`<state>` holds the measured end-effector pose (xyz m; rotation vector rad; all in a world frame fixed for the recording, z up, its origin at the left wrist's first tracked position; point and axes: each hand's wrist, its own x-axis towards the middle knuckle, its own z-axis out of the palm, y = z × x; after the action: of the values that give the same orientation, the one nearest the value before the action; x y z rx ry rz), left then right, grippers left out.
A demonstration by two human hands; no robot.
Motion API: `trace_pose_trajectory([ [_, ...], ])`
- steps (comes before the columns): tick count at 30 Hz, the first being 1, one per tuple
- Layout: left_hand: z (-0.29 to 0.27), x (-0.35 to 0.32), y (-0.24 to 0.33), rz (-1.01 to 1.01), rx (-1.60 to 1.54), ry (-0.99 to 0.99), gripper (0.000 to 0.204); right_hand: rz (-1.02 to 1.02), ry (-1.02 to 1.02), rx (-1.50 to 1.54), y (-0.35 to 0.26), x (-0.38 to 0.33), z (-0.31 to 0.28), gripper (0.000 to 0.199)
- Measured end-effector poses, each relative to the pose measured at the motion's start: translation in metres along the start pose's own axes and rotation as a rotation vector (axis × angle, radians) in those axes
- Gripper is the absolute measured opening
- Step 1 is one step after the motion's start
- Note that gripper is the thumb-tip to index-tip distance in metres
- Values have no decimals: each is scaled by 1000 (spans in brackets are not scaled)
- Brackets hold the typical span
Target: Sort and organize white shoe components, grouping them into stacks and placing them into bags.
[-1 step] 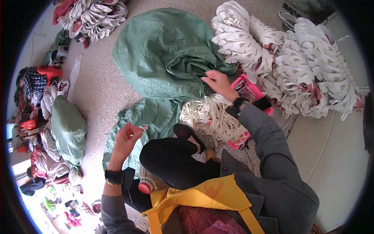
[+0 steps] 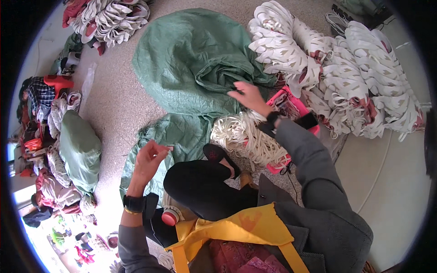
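While the right hand [image 2: 250, 97] hovers over the green sack [image 2: 182, 59], fingers loosely spread, the left hand [image 2: 145, 166] pinches narrowly — whether on anything, I cannot tell. White laces [image 2: 241, 136] lie heaped near the right hand — presumably for easy reach.

This looks like a workshop, probably one for shoe parts. To the right of the right hand [image 2: 250, 98], thick bundles of white cut pieces [image 2: 359, 77] stand near a plain wall [image 2: 378, 182]. Just beside that wrist is a pink basket [image 2: 300, 108], with a heap of pale strips [image 2: 241, 136] below the hand. A large green sack [image 2: 177, 54] lies beyond both hands on a speckled floor [image 2: 114, 98]. Well left of the left hand [image 2: 148, 161], a person in a plaid shirt [image 2: 38, 95] is among more bundles, near another sack [image 2: 77, 150].
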<state>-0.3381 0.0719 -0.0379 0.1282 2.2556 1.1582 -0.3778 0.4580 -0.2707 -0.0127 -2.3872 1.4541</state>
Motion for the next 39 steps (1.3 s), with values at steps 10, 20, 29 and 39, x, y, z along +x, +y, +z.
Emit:
trace_pose_trajectory([
  [10,15,45,6,156,91,261,29,-49,-300,377,-170,-29,145,32],
  [20,4,65,-7,224,412,417,29,-24,-618,582,-216,-34,114,31],
  [29,-21,76,-18,139,-674,197,5,301,-564,689,-151,18,98,32],
  [39,-60,69,-4,153,-430,347,25,-45,-226,84,-159,124,57,42],
])
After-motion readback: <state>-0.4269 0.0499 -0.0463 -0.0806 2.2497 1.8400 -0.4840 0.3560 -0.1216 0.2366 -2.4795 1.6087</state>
